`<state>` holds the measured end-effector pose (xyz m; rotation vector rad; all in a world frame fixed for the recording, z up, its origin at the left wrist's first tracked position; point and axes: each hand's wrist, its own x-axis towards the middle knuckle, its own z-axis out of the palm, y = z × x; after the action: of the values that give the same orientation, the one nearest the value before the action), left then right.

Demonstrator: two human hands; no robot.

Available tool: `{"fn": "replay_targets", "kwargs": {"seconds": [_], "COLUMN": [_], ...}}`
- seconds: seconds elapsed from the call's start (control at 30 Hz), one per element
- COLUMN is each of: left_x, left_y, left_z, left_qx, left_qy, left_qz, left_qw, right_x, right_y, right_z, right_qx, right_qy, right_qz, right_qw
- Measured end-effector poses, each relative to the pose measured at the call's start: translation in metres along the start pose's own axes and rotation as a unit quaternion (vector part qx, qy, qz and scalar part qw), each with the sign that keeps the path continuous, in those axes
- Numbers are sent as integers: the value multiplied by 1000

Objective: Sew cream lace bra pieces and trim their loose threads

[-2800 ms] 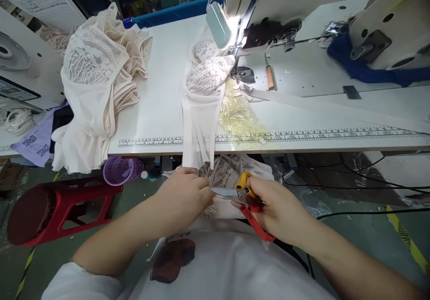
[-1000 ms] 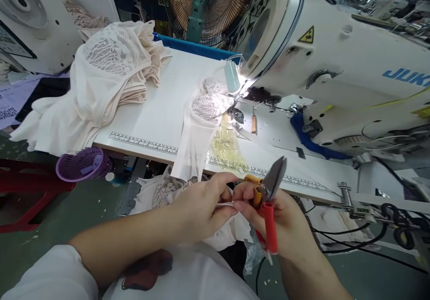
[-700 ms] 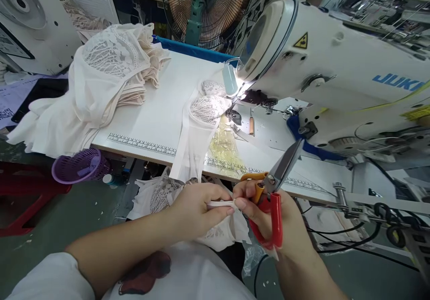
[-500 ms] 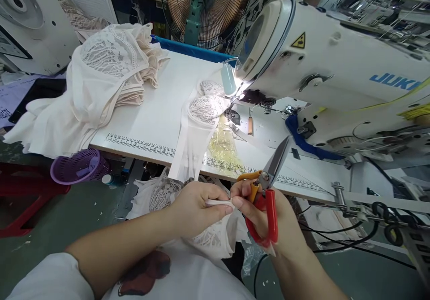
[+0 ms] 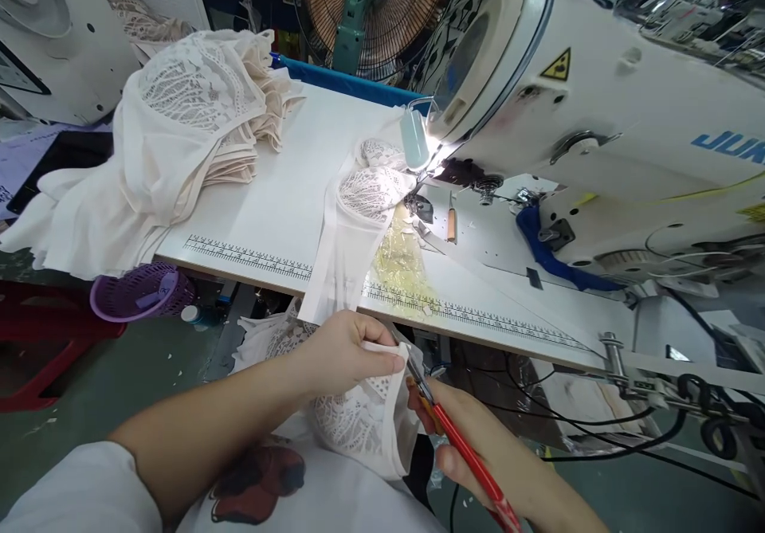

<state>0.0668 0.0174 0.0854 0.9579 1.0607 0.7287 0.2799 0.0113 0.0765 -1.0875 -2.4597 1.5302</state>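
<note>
In front of my lap, my left hand (image 5: 352,354) pinches the edge of a cream lace bra piece (image 5: 358,421), which hangs down below the fingers. My right hand (image 5: 460,429) is closed around a pair of scissors (image 5: 463,437) with red and orange handles. Their blades point up and left, at the fabric edge beside my left fingertips; whether the blades are apart I cannot tell. Another cream lace bra piece (image 5: 367,194) lies under the needle of the white sewing machine (image 5: 574,103), its strip hanging over the table's front edge.
A stack of cream lace pieces (image 5: 191,119) lies on the left of the sewing table (image 5: 280,182). Behind it stands a fan (image 5: 376,15). A small wooden-handled tool (image 5: 452,222) rests by the needle. A purple basket (image 5: 140,298) is below the table at left.
The scissors have swung from upright in my right hand down to the fabric edge. My left hand still pinches the fabric, and more of its lace shows. The view has shifted slightly.
</note>
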Motion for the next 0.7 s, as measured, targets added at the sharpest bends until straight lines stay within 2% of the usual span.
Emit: {"fn": "replay_targets", "kwargs": {"seconds": [0.13, 0.27, 0.6, 0.7], "left_x": [3, 3, 6, 3], "left_y": [-3, -4, 1, 2], "left_z": [-3, -5, -7, -7], "left_qx": [16, 15, -15, 2], "left_qy": [1, -1, -10, 0], "left_qz": [-43, -57, -50, -47], "left_qw": [999, 998, 999, 999], "right_x": [0, 0, 1, 4], "right_y": [1, 3, 16, 23], "right_z": [1, 2, 15, 19], "right_qx": [-17, -14, 9, -4], "right_qy": [9, 14, 42, 77], "right_qz": [18, 25, 81, 54], "right_qw": [1000, 999, 996, 996]}}
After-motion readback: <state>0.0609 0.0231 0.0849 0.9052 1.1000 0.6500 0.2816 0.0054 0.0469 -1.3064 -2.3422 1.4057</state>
